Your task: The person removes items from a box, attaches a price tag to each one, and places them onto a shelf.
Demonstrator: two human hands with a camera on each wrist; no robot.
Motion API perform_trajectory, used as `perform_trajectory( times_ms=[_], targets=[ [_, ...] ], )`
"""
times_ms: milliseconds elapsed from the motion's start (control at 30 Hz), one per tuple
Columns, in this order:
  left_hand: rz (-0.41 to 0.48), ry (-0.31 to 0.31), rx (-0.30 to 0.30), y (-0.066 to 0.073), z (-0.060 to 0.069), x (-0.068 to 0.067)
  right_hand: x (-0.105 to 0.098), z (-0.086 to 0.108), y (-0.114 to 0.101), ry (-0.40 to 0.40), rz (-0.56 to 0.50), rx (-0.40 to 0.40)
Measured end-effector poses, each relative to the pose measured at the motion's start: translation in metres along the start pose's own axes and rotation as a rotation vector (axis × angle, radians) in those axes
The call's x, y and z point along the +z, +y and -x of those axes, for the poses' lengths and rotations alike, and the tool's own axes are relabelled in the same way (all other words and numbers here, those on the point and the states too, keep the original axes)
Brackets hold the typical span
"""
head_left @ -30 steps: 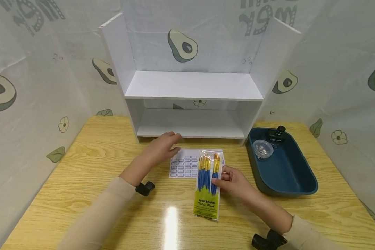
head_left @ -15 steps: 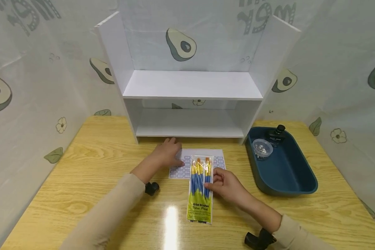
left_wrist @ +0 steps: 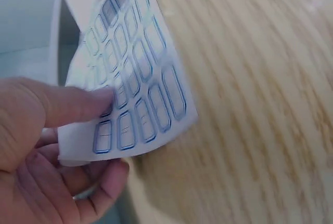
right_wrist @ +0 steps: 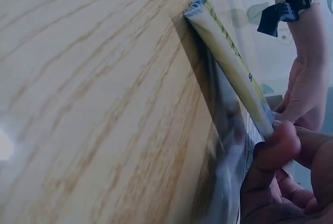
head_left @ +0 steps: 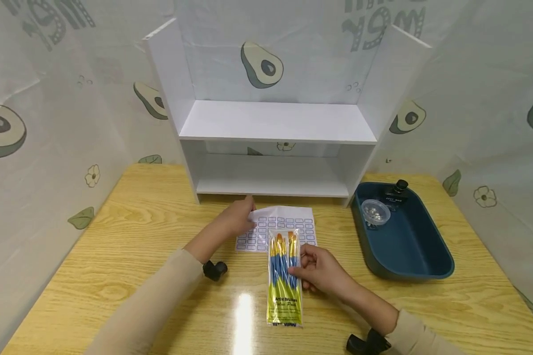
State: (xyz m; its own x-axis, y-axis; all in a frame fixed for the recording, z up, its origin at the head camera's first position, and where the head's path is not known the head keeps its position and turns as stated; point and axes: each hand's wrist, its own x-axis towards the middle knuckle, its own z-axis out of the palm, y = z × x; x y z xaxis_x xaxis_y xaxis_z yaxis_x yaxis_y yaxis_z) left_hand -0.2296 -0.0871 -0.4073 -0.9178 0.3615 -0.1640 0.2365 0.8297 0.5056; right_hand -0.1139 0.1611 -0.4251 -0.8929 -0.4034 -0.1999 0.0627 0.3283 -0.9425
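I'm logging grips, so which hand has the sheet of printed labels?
The left hand, pinching the label sheet near its edge; the right hand holds the brush pack instead.

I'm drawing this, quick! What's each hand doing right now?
Left hand: holding the sheet by its edge.
Right hand: holding the brush pack.

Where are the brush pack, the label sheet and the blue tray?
Brush pack (head_left: 282, 279), head view, on the middle of its front.
Label sheet (left_wrist: 129, 81), left wrist view, on its printed face.
Blue tray (head_left: 405, 246), head view, on its bare floor.
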Motion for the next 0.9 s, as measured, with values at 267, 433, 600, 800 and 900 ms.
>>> perform_trajectory(
  times_ms=[267,433,600,800,900],
  targets=[
    [0.115,0.199,0.130,0.008,0.015,-0.022,0.003,-0.003,0.002,-0.006,-0.029,0.019],
    [0.246,0.278,0.182,0.017,0.021,-0.034,0.003,-0.004,0.005,0.038,-0.013,0.024],
    [0.428,0.286,0.200,0.023,0.025,-0.039,0.000,-0.005,0.007,0.109,0.028,0.027],
    [0.636,0.229,0.183,0.028,0.031,-0.042,-0.011,-0.005,0.002,0.156,0.087,0.035],
    [0.737,0.193,0.168,0.032,0.036,-0.041,-0.016,-0.004,-0.006,0.223,0.235,-0.040]
  ],
)
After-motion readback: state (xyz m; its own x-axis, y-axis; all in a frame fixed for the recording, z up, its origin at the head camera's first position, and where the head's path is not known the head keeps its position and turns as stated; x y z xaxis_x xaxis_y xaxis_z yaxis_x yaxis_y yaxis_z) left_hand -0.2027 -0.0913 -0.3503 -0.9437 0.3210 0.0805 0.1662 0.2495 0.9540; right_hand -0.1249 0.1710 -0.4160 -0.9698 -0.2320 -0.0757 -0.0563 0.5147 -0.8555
